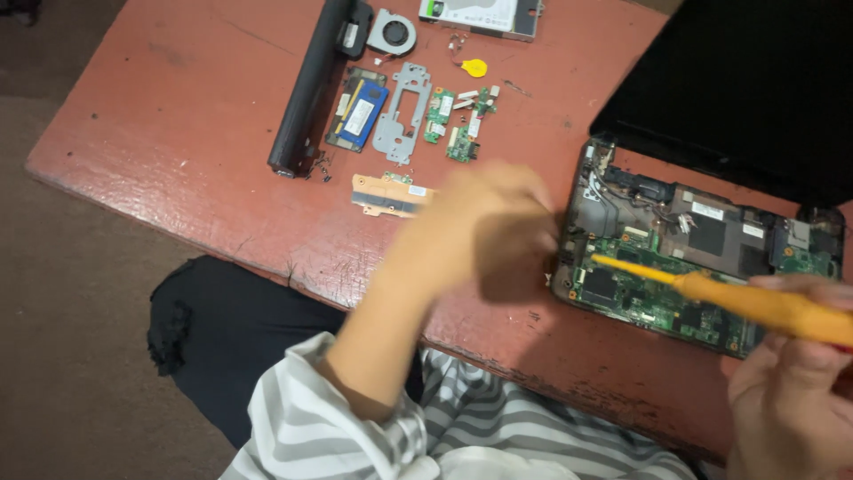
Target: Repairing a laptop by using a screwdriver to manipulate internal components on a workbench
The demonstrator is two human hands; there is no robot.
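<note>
Grey-and-white striped sleeve (355,436) pushed up the forearm, black trousers (231,329) below.

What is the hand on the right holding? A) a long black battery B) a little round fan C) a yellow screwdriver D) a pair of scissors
C: the right hand grips a yellow screwdriver whose tip points at the green board of the opened laptop; the fan and long black battery lie untouched on the red table.

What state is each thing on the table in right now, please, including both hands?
Laptop: opened up, circuit board bare, screen raised.
Screwdriver: held by right hand, tip over the board.
Left hand: blurred, at the laptop's left edge.
Battery: removed, lying flat.
Fan: removed.
Memory module: removed.
Metal bracket: removed.
</note>
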